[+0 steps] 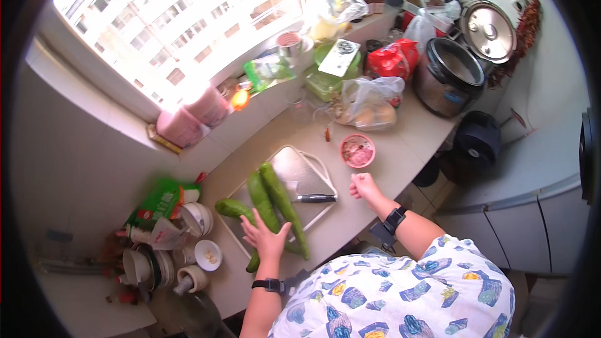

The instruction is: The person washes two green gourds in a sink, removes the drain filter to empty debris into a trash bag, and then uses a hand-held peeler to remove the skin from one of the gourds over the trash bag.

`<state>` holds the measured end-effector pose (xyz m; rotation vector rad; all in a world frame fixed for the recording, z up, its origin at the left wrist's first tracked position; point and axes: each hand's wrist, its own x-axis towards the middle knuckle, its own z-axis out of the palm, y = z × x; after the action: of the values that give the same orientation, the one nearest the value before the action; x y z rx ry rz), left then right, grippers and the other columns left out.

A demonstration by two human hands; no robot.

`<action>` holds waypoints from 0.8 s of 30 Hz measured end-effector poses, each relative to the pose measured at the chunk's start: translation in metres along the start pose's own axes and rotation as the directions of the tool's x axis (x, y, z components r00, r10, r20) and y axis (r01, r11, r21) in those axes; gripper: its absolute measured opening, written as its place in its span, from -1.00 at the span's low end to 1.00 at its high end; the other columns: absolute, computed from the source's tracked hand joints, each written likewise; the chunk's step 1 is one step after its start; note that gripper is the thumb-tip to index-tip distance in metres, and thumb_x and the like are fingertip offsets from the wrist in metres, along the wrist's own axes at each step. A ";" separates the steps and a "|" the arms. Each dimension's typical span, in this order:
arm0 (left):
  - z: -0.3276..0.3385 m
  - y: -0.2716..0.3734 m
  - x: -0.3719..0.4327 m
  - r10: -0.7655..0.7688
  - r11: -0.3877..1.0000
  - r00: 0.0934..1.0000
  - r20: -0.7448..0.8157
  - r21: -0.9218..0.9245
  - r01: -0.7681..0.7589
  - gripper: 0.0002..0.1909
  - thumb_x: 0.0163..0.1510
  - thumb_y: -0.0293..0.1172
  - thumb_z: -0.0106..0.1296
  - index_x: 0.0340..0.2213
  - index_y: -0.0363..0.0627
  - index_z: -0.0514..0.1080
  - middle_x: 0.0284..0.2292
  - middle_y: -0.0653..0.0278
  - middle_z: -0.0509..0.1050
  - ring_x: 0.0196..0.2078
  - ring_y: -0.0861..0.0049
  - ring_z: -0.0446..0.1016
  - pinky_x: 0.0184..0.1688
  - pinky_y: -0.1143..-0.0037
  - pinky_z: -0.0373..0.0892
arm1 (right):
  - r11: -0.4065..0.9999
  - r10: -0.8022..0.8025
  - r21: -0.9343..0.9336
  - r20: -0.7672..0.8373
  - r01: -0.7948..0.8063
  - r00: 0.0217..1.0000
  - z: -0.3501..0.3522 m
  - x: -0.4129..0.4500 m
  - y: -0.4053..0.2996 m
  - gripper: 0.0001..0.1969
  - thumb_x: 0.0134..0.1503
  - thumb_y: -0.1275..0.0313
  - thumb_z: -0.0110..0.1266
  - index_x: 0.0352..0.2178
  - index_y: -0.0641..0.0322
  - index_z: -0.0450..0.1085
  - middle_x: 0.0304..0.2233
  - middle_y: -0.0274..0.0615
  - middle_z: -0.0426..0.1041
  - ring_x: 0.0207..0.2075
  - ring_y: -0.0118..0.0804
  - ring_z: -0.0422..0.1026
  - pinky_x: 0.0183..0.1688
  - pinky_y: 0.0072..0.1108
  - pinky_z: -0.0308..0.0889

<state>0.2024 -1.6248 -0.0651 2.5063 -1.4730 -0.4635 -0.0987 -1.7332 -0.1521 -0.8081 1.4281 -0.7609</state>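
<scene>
Several long green vegetables point(264, 199), perhaps gourds or cucumbers, lie on a metal cutting board point(292, 162) with a pale rim. My left hand point(267, 239) is spread over the lower part of them, fingers apart, seemingly touching but not gripping. A kitchen knife point(317, 198) with a black handle rests flat on the board, its blade partly hidden by the vegetables. My right hand point(365, 188) is curled above the counter, right of the knife handle, with nothing visible in it. Just beyond it stands a pink bowl point(358, 151) of what looks like minced meat.
Stacked bowls point(196, 218), a small white bowl point(208, 255) and a mortar point(192, 278) crowd the counter's left end. Farther back are a plastic bag point(371, 103) of round items and an open-lidded electric cooker point(448, 77). A windowsill point(267, 91) holds packages.
</scene>
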 end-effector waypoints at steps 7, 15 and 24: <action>0.000 -0.069 0.017 0.060 0.981 0.985 -0.164 -0.175 -0.089 -0.07 -0.14 -0.04 0.29 0.19 -0.05 0.10 0.23 -0.24 -0.13 0.27 -0.12 -0.09 0.26 0.11 -0.06 | 0.993 0.022 0.114 -0.310 0.015 0.950 -0.027 0.023 -0.019 -0.49 0.21 0.14 -0.07 0.06 0.25 0.10 -0.33 -0.13 0.46 -0.54 -0.42 0.45 -0.63 -0.66 0.26; 0.002 -0.183 -0.022 -0.010 0.983 0.993 -0.117 -0.183 -0.012 -0.31 -0.03 -0.19 0.21 0.11 -0.09 0.23 0.19 -0.24 -0.01 0.22 -0.07 0.05 0.22 0.18 0.05 | 0.984 0.016 0.163 -0.481 0.072 0.877 -0.046 0.036 -0.005 -0.58 0.08 0.29 0.00 -0.05 0.22 0.19 -0.47 -0.19 0.49 -0.66 -0.44 0.43 -0.74 -0.66 0.16; -0.007 -0.206 -0.112 -0.113 0.958 0.982 -0.150 -0.278 0.067 -0.81 -0.03 -0.33 0.19 -0.43 -0.22 0.52 -0.35 0.16 0.47 -0.29 0.32 0.41 -0.15 0.41 0.33 | 0.941 0.042 0.261 -0.724 0.217 0.688 -0.190 0.068 -0.001 -0.74 0.11 0.30 -0.01 -0.27 0.26 0.22 -0.59 -0.21 0.46 -0.74 -0.49 0.35 -0.79 -0.65 0.11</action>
<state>0.3213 -1.4269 -0.1068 2.3375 -1.1523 -0.4291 -0.2880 -1.7958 -0.1847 -0.2982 1.8879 -1.4683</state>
